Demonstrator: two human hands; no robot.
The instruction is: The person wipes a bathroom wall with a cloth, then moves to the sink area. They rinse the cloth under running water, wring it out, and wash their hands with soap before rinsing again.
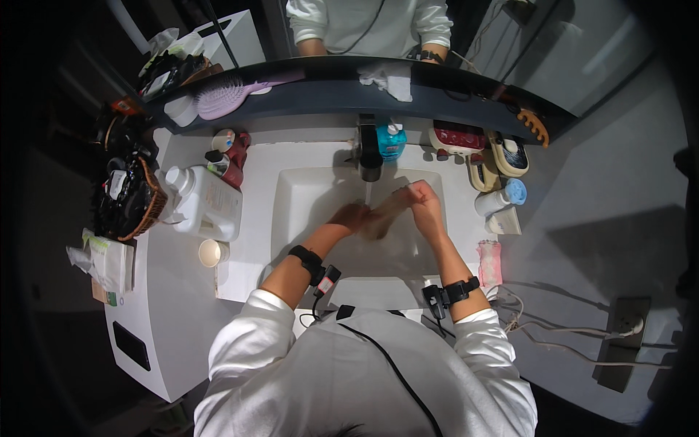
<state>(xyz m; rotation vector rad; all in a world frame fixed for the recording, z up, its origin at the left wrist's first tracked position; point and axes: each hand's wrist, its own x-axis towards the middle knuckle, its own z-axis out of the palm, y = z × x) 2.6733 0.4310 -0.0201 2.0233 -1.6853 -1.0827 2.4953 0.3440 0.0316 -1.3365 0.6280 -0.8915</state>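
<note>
Over the white sink basin (287, 211), my two hands have a thin, limp, beige sock-like fabric (380, 224) between them. Its exact kind is hard to make out. My right hand (424, 202) pinches one end, held up to the right of the tap. Lower and to the left, my left hand (351, 217) is closed at the fabric's other side, its fingers partly hidden. The black tap (370, 156) stands just beyond, with a thin stream of water falling near my left hand.
A blue soap bottle (392, 142) stands beside the tap. To the left are a white jug (207, 204) and a paper cup (212, 253). Soap boxes (459, 137), a white bottle (495, 202) and a pink cloth (490, 264) line the right side. A purple hairbrush (222, 98) lies on the shelf.
</note>
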